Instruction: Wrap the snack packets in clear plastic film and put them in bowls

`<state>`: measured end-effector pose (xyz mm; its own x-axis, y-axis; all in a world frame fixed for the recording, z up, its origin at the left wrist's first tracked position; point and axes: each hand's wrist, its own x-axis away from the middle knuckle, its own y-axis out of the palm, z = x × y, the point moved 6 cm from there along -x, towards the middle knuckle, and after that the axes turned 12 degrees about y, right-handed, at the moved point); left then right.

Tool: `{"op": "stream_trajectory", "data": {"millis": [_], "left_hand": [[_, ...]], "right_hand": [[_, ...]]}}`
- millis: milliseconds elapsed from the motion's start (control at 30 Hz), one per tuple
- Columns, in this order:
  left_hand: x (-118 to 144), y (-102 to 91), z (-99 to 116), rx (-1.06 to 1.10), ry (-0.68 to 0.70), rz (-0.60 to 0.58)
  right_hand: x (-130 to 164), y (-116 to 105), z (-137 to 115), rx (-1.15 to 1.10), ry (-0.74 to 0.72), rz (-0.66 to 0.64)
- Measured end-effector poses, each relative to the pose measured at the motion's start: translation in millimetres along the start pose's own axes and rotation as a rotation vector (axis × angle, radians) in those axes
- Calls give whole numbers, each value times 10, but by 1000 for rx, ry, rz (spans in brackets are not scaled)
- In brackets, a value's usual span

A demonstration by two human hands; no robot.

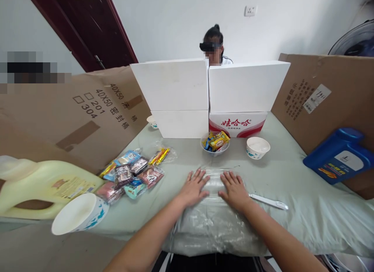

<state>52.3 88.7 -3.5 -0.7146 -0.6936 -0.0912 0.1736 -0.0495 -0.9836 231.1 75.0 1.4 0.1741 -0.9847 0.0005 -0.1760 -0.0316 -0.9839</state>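
Bare cloth lay open between the left hand (194,187) and the heap of snack packets (131,172) to its left. Ahead, a filled bowl (215,142) and an empty paper bowl (257,147) stood before white boxes (210,96) walling off the far side. A white pen-like tool (269,202) lay just beside the right hand (234,191); beyond it the cloth ran clear to the blue jug (340,155).

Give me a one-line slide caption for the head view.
Left hand and right hand press flat on clear plastic film; snack packets lie left.
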Motion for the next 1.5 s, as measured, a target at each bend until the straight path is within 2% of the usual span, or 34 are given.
{"op": "stream_trajectory", "data": {"millis": [33,100,167,233,267,333,400,500,567,633,733,800,867,967,1033,1167,1333,1500], "left_hand": [[45,-19,-139,-14,-65,-1],[235,-152,-368,-25,-168,82],[509,-351,-421,24,-176,225],[789,-503,-267,162,-78,317],[912,-531,-134,254,-9,310],[1115,-485,184,388,132,192],[1270,-366,426,404,169,60],[1381,-239,587,437,154,-8],[1384,-254,569,545,111,28],[1349,-300,466,677,11,52],[1221,-366,219,757,-192,90],[1074,-399,48,723,-305,176],[900,-391,-83,641,-403,256],[690,-306,-175,395,-557,261],[619,-228,-172,251,-617,221],[637,-109,-137,165,-644,208],[697,-110,-146,139,-637,270],[704,-89,-193,124,-631,223]], "right_hand": [[-51,16,104,15,49,-3],[-10,-26,339,-1,122,62],[213,-133,509,-86,77,153],[549,-220,561,-204,-94,152],[725,-231,557,-241,-176,103],[1028,-206,523,-269,-276,-7],[1222,-148,476,-270,-294,-75],[1335,-94,399,-310,-277,-105],[1351,-120,360,-402,-264,-119],[1332,-168,354,-551,-210,-170],[1211,-207,415,-765,-21,-240],[1056,-205,483,-843,125,-199],[868,-187,563,-877,256,-80],[625,-127,663,-762,393,121],[527,-74,688,-592,430,193],[481,-11,692,-364,415,228],[485,-49,717,-283,432,257],[425,-36,715,-217,445,249]]}}
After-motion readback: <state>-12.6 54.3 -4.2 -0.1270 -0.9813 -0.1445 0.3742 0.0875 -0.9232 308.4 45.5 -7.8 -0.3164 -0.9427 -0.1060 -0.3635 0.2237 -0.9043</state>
